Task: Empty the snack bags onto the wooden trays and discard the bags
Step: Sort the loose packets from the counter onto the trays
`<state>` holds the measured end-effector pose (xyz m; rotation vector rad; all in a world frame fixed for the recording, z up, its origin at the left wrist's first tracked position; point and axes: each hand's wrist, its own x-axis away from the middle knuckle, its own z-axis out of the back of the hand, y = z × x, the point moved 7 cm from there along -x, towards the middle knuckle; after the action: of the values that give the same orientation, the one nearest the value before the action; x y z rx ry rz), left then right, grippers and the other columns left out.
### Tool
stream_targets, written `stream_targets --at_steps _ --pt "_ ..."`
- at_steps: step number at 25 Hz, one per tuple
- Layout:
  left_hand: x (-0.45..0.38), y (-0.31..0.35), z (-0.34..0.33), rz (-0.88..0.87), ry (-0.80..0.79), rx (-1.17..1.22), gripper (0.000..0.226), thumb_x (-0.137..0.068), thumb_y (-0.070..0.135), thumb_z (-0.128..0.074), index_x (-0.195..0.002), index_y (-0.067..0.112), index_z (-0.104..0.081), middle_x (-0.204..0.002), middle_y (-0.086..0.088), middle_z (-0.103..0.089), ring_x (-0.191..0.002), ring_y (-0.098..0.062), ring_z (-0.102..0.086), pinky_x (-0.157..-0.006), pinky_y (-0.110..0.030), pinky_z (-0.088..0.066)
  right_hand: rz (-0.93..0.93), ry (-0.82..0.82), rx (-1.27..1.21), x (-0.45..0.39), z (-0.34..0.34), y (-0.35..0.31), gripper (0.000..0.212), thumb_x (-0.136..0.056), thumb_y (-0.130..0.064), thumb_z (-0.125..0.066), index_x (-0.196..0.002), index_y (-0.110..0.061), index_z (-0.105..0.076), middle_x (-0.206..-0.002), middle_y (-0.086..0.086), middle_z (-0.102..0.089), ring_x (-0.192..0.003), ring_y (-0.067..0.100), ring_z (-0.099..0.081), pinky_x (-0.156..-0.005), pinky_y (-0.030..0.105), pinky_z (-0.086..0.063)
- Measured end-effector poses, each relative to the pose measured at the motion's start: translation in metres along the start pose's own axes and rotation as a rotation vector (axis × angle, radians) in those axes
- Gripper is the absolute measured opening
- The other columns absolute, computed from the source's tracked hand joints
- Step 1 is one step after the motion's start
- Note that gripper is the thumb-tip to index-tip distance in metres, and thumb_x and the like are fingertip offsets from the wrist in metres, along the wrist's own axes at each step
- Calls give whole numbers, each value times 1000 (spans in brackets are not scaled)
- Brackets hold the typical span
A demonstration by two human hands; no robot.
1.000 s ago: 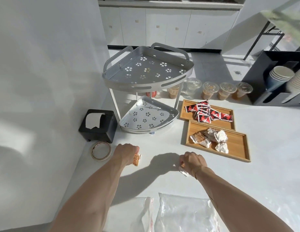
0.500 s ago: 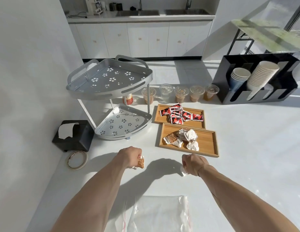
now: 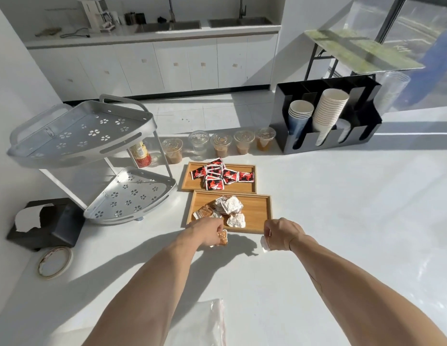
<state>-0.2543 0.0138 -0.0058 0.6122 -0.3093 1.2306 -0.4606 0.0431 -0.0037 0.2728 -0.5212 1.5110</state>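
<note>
On a white bench (image 3: pixel 342 221), two wooden trays sit beside a metal rack (image 3: pixel 92 151): the far tray (image 3: pixel 252 178) holds red packets (image 3: pixel 217 176), the near tray (image 3: pixel 257 216) pale wrapped snacks (image 3: pixel 228 206). At the near tray's front edge, the left hand (image 3: pixel 207 233) pinches a brown snack (image 3: pixel 222 238) and the right hand (image 3: pixel 282 234) grips a white one (image 3: pixel 264 245). Released short, either could land on the bench. An empty bag (image 3: pixel 200 323) lies well behind, undiscarded.

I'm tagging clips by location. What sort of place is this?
Probably an office pantry or café-style break room: a black cup dispenser stacked with paper cups, lidded drink cups lined up on the white counter, and a sink above white cabinets behind.
</note>
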Motion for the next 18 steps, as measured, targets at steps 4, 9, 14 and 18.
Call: stream_targets --at_steps 4,9,14,18 --pt "-19 40 4 -21 19 21 23 -86 21 -62 -108 25 -59 -96 -1 -60 -82 -20 -60 -57 -29 -39 5 32 6 -8 14 27 22 -76 -30 -55 -96 -25 -63 -96 -1 -70 -93 26 -66 -65 24 -43" --pt "-44 75 15 -13 60 21 29 -89 15 -57 -116 26 -59 -111 -5 -63 -78 -18 -60 -50 -24 -38 23 78 -10 -29 31 41 21 -79 -33 -55 -97 -26 -64 -98 1 -70 -92 26 -66 -65 25 -44" --pt "-73 86 27 41 130 -12 26 -89 14 -58 -109 28 -63 -117 -4 -54 -91 -22 -55 -73 -33 -47 65 109 -52 -61 39 38 21 -84 -30 -55 -101 -25 -65 -99 3 -71 -91 28 -66 -63 26 -41" --pt "-92 90 34 57 226 -24 22 -90 12 -55 -105 22 -67 -114 -7 -48 -101 -25 -46 -89 -38 -38 105 129 -56 -88 39 28 23 -87 -23 -58 -109 -23 -66 -102 8 -70 -92 30 -65 -64 28 -41"
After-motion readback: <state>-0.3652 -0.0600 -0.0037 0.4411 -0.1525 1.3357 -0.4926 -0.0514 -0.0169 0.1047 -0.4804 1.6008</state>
